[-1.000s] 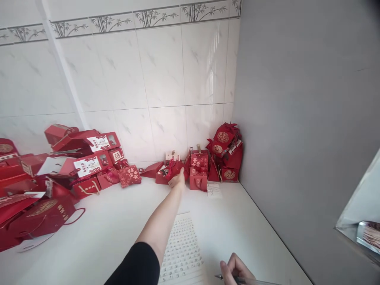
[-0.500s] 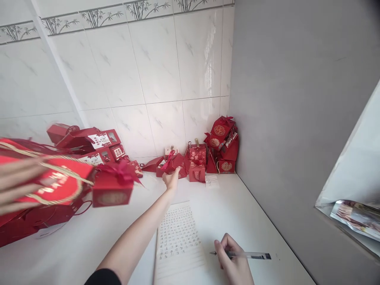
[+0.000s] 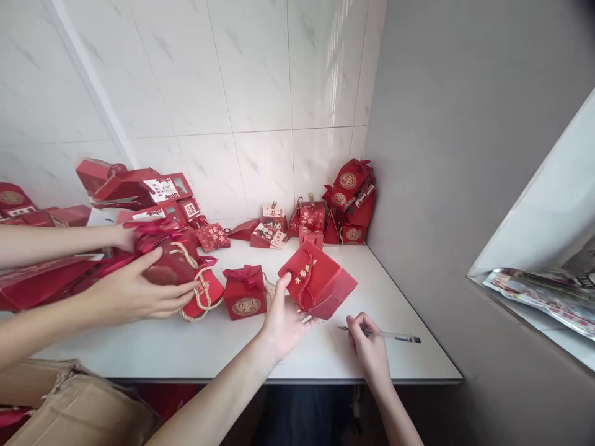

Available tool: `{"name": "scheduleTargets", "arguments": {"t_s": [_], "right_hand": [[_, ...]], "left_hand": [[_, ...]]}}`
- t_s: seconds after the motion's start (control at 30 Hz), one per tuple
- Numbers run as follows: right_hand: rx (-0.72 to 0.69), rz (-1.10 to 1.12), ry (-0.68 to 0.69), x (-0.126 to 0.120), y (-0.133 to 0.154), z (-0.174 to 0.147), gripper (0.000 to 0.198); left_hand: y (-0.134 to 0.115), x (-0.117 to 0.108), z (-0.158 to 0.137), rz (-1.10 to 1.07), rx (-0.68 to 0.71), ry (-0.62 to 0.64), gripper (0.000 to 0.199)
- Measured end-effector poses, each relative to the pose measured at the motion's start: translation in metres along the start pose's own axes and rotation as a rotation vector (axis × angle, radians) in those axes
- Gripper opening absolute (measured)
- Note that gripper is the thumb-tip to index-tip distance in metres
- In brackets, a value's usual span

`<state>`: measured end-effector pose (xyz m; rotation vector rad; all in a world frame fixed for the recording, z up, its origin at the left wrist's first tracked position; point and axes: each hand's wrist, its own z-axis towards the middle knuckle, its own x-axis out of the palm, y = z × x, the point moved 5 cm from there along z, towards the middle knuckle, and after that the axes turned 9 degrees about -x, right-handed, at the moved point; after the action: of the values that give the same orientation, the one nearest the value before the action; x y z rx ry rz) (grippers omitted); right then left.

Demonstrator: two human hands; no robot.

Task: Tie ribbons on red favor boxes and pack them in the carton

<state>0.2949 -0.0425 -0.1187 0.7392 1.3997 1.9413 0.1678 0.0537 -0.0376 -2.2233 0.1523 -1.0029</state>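
My left hand (image 3: 281, 320) grips a red gift box (image 3: 318, 287) with gold lettering and a cord handle, tilted just above the white table (image 3: 400, 353). Beside it, my right hand (image 3: 368, 347) rests on the table and holds a clear pen (image 3: 389, 335) that points right. A small red box with a ribbon bow (image 3: 244, 297) stands just left of my left hand. Further left, another person's two hands (image 3: 134, 291) hold a red bag with a gold rope handle (image 3: 190, 280).
Several red gift boxes (image 3: 346, 207) are piled in the back corner against the tiled wall, and more red boxes and bags (image 3: 139, 192) at the back left. A grey wall rises on the right. A cardboard box (image 3: 74, 406) sits below the table's front edge.
My left hand has drawn back from the far row with a red box in it. The other person's hands and red bag have come down onto the table. The camera has tilted down and the paper sheet is covered.
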Motion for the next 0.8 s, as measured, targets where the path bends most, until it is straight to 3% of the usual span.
{"name": "scheduleTargets", "arguments": {"t_s": [0.13,0.3,0.57,0.7,0.8], "right_hand": [[-0.012,-0.025,0.014,0.000,0.002,-0.002,0.040],[0.010,-0.025,-0.005,-0.001,-0.002,-0.002,0.034],[0.009,-0.059,-0.015,-0.003,0.000,-0.002,0.045],[0.018,-0.075,-0.006,-0.004,0.000,-0.004,0.042],[0.007,-0.112,0.009,-0.005,0.002,-0.006,0.039]], "left_hand": [[0.010,0.002,-0.023,0.092,-0.126,0.104,0.064],[0.018,0.000,-0.046,0.098,-0.169,0.168,0.043],[0.022,-0.004,-0.065,-0.139,-0.293,0.282,0.034],[0.017,-0.012,-0.070,-0.168,-0.255,0.279,0.036],[0.003,-0.027,-0.078,-0.148,-0.188,0.184,0.041]]}}
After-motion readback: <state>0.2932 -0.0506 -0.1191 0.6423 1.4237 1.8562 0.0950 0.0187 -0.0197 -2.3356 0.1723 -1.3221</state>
